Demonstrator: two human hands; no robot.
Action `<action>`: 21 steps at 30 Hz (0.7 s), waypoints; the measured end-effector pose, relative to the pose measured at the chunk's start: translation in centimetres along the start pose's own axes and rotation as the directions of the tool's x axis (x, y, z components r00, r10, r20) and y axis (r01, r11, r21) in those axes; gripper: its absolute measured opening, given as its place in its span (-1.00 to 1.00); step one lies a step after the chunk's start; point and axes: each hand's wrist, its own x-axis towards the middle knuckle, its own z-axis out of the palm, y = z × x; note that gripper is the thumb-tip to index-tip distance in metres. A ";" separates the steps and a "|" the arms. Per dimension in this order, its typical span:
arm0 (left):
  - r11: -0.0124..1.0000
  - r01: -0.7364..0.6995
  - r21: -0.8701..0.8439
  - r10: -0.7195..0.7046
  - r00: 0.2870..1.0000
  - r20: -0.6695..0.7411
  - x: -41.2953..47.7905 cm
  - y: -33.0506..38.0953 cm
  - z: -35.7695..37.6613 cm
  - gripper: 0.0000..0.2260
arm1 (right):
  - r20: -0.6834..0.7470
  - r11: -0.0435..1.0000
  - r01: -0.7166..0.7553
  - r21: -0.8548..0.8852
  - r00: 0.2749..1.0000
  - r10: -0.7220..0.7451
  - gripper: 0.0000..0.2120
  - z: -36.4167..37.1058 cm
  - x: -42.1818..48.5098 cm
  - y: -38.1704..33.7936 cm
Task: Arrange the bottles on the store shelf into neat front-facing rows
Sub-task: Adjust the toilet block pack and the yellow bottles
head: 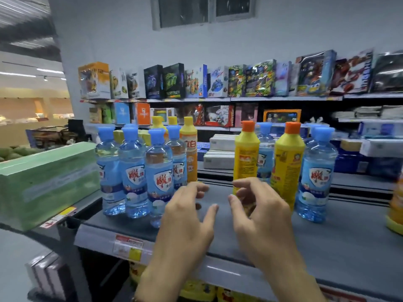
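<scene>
Counting bottles standing on grey shelf.

Left cluster, 10 o'clock from the hands:
- four clear bottles with blue caps plainly seen, a fifth blue cap peeking out behind
- three yellow-capped yellow bottles at the back, only the rightmost visible below its cap

Right cluster, 1 to 2 o'clock from the hands:
- two orange-capped yellow bottles
- one clear bottle between them and further back
- one clear bottle in front at far right, possibly another blue cap behind it, hard to tell

Bare strip of shelf between the clusters at 12 o'clock.

Labels:
- clear bottles: blue label, white shield, red characters 雕牌, smaller print too blurred
- rightmost yellow-capped bottle: 立白 in red, first character partly hidden by a clear bottle
- orange-capped pair: dense small print, unreadable

Left hand: above shelf front, fingers loosely curled, thumb out, gripping nothing, just beside the front clear bottle.

Right hand: likewise relaxed and empty, curled fingertips overlapping the base of the left orange-capped bottle. Contact or not, cannot tell.

Elsewhere:
- one long green box at 9 o'clock, just beside the left cluster
- one red-and-yellow price tag on the shelf edge at 7 o'clock, text blurred
- row of toy boxes on rear shelving at 12 o'clock, printing unreadable
- one yellow item cut off by the frame edge at 3 o'clock
</scene>
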 end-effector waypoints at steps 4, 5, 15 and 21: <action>0.993 -0.049 -0.111 0.057 0.996 0.073 2.4 0.3 2.4 -0.55 | -0.307 0.993 -0.093 -0.079 0.950 0.064 -0.71 -2.8 0.2 0.8; 0.990 -0.059 -0.127 0.071 0.993 0.092 3.0 0.4 2.9 -0.51 | -0.373 0.986 -0.126 -0.106 0.924 0.078 -0.66 -3.3 0.4 1.2; 0.969 0.055 -0.241 0.025 0.949 0.314 5.7 1.8 6.1 -0.22 | -0.209 0.872 -0.472 -0.126 0.872 0.442 -0.36 -4.1 2.7 4.9; 0.967 -0.013 -0.254 0.061 0.982 0.181 3.9 1.9 5.6 -0.40 | -0.200 0.831 -0.537 -0.143 0.838 0.507 -0.37 -3.2 4.0 5.1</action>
